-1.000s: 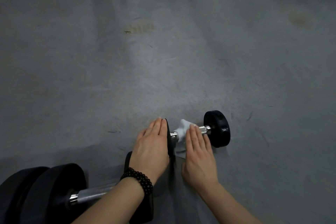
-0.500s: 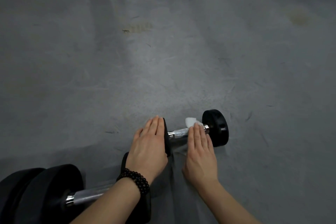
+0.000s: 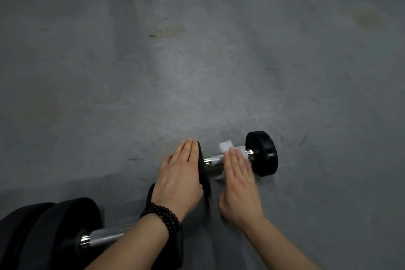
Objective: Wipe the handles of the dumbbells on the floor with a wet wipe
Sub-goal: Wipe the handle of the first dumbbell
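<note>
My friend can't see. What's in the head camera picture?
A right hand presses a white wipe on a small dumbbell's handle while the left hand steadies its end. A bigger dumbbell lies nearer on the grey floor.

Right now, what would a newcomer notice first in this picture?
Two bare hands on a small dumbbell low in the middle: the left hand rests flat on its near weight, the right hand presses a white wipe onto the shiny handle. A bigger dumbbell lies at bottom left on the grey floor.
</note>
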A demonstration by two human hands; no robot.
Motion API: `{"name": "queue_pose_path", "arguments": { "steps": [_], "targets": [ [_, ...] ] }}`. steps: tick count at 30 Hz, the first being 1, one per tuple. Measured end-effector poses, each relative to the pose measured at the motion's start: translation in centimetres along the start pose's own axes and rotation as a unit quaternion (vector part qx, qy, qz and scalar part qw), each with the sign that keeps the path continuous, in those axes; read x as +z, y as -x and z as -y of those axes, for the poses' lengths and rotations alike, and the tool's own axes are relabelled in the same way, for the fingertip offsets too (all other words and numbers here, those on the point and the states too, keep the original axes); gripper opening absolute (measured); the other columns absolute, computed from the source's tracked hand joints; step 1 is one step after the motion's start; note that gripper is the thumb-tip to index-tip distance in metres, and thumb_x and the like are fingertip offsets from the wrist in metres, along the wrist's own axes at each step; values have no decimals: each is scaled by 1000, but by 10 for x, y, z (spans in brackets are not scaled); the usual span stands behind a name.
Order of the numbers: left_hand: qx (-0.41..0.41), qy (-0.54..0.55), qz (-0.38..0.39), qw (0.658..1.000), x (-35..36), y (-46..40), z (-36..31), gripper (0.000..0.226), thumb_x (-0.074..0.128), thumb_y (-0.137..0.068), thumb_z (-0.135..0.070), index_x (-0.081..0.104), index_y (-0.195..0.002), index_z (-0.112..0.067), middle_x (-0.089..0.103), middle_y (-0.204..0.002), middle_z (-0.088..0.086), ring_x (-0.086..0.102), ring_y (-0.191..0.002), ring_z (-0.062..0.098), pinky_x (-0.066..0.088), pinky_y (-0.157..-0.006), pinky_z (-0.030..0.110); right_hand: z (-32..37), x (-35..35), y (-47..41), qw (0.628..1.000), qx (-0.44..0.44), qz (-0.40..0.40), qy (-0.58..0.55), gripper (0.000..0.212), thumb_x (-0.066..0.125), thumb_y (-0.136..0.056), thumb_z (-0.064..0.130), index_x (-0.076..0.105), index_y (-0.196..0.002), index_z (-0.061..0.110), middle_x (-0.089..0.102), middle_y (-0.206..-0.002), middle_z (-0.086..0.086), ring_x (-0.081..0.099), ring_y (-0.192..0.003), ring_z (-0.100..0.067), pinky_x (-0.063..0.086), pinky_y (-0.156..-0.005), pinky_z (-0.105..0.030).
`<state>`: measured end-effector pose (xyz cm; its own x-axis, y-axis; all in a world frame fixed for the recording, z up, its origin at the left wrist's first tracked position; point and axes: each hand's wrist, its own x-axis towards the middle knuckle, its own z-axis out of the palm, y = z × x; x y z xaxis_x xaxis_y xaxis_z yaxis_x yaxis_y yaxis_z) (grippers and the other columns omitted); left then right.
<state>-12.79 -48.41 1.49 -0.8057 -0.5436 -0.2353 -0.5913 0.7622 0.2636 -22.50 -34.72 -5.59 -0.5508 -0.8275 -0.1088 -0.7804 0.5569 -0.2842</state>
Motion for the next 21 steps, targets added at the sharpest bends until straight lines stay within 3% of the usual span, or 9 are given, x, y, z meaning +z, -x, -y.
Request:
{"name": "queue_pose_path", "arguments": {
  "steps": [3,8,11,13,16,19,21],
  "targets": [
    [-5,3,6,1000,-1,-1,0,102,66,-88,-33,-8,-157,-17,-7,-165,-3,-5,-151,12,12,-123,39,1,-1,-5,994,-107,32,14,90,42,-75,25,9,-156,5,0,-164,-10,-6,-152,-21,7,-119,-42],
    [-20,-20,25,999,0,-5,-1,117,74,-79,-45,-12,-155,-18,-9,-165,-3,-9,-151,18,8,-123,45,-18,-6,-19,999,16,-6,36,91,40,-75,23,4,-156,4,-3,-163,-12,-6,-151,-25,5,-122,-40],
    [-28,-57,56,996,-3,-15,-3,133,81,-69,-53,-14,-154,-14,-8,-164,-1,-11,-151,22,4,-123,47,-4,-6,-16,999,-43,2,18,100,52,-74,20,-3,-156,7,-12,-164,-13,-14,-151,-26,0,-123,-42],
    [-34,-62,66,995,-7,-25,-1,136,82,-68,-54,-15,-154,-13,-7,-164,0,-14,-150,24,3,-123,48,1,-10,-11,999,-23,-35,-12,91,43,-75,14,4,-156,4,-1,-164,-15,-4,-152,-28,3,-122,-43],
    [-26,-38,20,999,-9,-32,2,124,81,-71,-44,-4,-155,-12,-1,-164,0,-5,-151,23,9,-122,41,-1,-6,-5,998,17,-61,-16,82,37,-75,11,18,-153,-1,12,-163,-18,6,-152,-29,11,-120,-44],
    [-14,-3,-67,998,-3,-24,-3,100,79,-75,-26,20,-154,-15,22,-159,-1,21,-147,18,19,-118,30,-8,2,-11,998,-22,-17,49,90,56,-71,14,22,-153,0,15,-162,-17,9,-151,-29,14,-117,-45],
    [-11,5,-63,998,0,-23,-2,99,76,-79,-25,15,-156,-14,16,-163,0,14,-150,15,14,-120,29,-14,-2,-28,997,-16,-4,78,89,59,-72,17,25,-152,1,19,-161,-17,13,-150,-30,13,-118,-46]
  ]
}}
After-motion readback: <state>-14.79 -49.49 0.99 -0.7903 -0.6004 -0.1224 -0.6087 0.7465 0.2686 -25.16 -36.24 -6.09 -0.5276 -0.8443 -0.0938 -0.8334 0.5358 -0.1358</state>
